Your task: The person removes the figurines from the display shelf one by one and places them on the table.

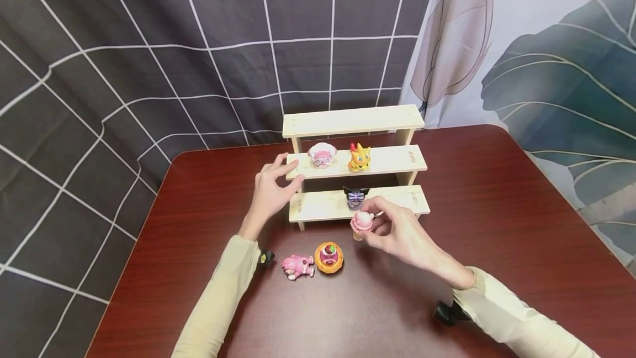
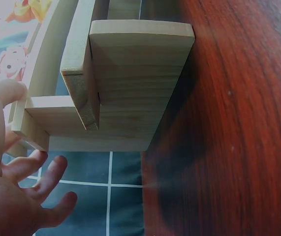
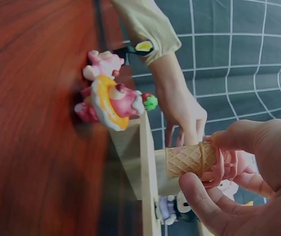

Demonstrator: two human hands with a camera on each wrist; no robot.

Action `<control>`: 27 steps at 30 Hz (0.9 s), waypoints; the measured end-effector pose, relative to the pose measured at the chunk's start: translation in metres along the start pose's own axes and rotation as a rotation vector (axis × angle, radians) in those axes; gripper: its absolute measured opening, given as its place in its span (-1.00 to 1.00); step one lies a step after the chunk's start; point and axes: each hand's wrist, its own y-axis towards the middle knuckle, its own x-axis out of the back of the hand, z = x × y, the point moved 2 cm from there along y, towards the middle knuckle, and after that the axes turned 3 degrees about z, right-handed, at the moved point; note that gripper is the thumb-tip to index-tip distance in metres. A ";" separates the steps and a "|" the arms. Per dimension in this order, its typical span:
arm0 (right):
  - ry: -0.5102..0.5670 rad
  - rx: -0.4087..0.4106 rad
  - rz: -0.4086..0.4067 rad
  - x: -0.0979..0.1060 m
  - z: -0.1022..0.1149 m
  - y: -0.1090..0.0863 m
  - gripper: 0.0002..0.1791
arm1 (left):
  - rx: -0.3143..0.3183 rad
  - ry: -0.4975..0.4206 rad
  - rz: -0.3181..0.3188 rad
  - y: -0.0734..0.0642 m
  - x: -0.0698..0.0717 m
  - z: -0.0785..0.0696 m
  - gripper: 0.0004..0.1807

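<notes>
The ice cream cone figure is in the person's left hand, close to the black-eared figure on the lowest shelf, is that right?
Not the left hand: the head view shows the ice cream cone figure in the right hand. It is indeed close to the black-eared figure on the lowest shelf.

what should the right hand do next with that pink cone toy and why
I'd probably ease the pink cone toy onto the lowest step, left of the dark figure: the right hand holds it near that step's front edge, and that stretch is bare.
</notes>
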 end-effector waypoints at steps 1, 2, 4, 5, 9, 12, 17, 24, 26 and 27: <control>-0.005 -0.004 0.000 -0.001 -0.001 -0.001 -0.57 | -0.001 -0.001 0.001 0.000 0.000 0.000 -0.58; -0.008 -0.007 0.000 -0.002 -0.002 -0.002 -0.58 | -0.001 -0.001 0.001 0.000 0.000 0.000 -0.58; -0.014 -0.012 0.001 -0.005 -0.004 -0.004 -0.59 | -0.001 -0.001 0.001 0.000 0.000 -0.001 -0.58; -0.013 -0.013 0.002 -0.006 -0.005 -0.004 -0.59 | -0.002 -0.002 0.001 0.000 0.000 -0.001 -0.58; -0.018 -0.016 0.008 -0.011 -0.010 -0.007 -0.59 | -0.003 -0.001 0.000 0.000 0.001 -0.001 -0.57; -0.017 -0.022 0.017 -0.014 -0.012 -0.010 -0.59 | 0.000 0.000 0.003 0.000 0.000 -0.001 -0.57; -0.006 -0.015 0.028 -0.020 -0.016 -0.013 -0.59 | 0.009 -0.005 0.009 0.000 0.001 -0.001 -0.58; 0.027 -0.047 0.044 -0.028 -0.023 -0.017 -0.58 | 0.016 -0.002 0.012 0.000 0.001 -0.001 -0.59; 0.035 -0.066 0.053 -0.030 -0.025 -0.018 -0.57 | 0.013 -0.002 0.010 0.000 0.001 -0.002 -0.58; 0.035 -0.075 0.055 -0.030 -0.025 -0.018 -0.57 | 0.011 -0.002 0.008 0.000 0.001 -0.002 -0.58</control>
